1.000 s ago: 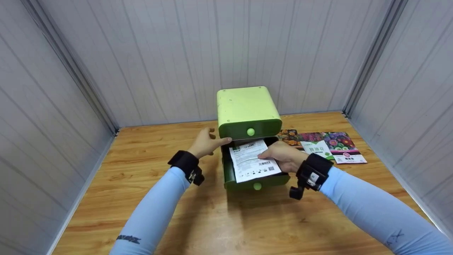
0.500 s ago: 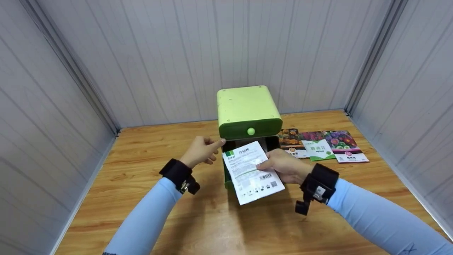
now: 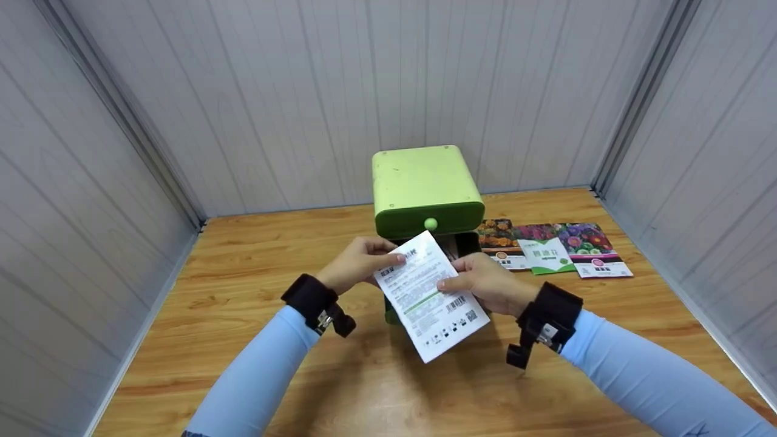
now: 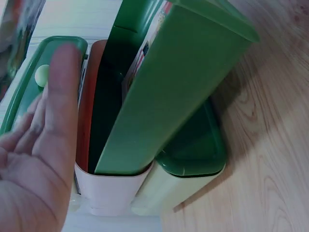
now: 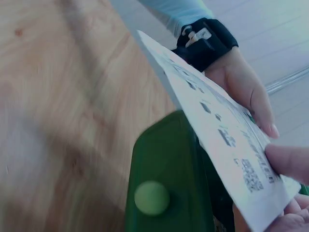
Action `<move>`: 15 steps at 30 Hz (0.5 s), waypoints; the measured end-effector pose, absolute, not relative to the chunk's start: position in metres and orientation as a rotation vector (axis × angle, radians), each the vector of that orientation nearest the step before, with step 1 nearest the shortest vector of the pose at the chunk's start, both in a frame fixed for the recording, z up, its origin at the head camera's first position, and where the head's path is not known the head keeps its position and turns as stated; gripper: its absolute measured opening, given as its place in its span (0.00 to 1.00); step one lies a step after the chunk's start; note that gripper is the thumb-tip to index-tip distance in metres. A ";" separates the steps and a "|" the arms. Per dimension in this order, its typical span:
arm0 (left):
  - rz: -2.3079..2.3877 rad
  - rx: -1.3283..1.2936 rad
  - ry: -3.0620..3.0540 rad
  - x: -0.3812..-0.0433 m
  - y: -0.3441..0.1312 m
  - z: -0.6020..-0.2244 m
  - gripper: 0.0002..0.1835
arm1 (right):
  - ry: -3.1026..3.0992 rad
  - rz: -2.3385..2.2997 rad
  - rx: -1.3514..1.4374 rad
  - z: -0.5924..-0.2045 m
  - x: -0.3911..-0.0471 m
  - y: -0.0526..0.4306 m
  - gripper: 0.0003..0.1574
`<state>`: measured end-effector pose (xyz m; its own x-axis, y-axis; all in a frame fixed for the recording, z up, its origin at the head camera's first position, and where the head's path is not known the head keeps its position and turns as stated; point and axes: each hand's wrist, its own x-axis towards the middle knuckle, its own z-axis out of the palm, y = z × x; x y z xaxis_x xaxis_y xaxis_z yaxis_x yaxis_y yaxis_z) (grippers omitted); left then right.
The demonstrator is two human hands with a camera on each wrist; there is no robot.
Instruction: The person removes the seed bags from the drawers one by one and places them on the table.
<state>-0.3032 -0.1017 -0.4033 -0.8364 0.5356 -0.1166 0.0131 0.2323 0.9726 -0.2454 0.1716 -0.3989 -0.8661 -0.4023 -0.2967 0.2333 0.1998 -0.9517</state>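
Observation:
A white seed packet (image 3: 432, 309), its printed back with barcode and QR code facing up, is held in front of a small green drawer box (image 3: 425, 176). My right hand (image 3: 490, 284) pinches its right edge, thumb on top. At the upper left edge my left hand (image 3: 359, 262) pinches it too, thumb over the print and fingers behind. Below the packet, the lower drawer (image 4: 164, 96) is pulled out and mostly hidden in the head view. In the left wrist view a colourful packet edge (image 4: 145, 48) shows inside that drawer.
Several flower-picture seed packets (image 3: 587, 240) lie on the wooden table right of the box, with a white-and-green packet (image 3: 544, 256) overlapping them. The upper drawer with its round knob (image 3: 430, 224) is closed. Pale panel walls (image 3: 273, 109) enclose the table at back and sides.
My right hand has lifted the packet out of the lower drawer toward me and tilted it. My left hand has left the box's edge and taken hold of the packet's upper left edge.

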 end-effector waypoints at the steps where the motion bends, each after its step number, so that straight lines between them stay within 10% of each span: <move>1: 1.620 0.518 2.072 -0.303 -0.101 -0.403 0.16 | 2.008 -1.695 -0.163 -0.399 -0.247 0.172 0.16; 15: 1.537 0.648 1.970 -0.299 -0.097 -0.398 0.12 | 2.182 -1.417 -0.229 -0.389 -0.256 0.174 0.14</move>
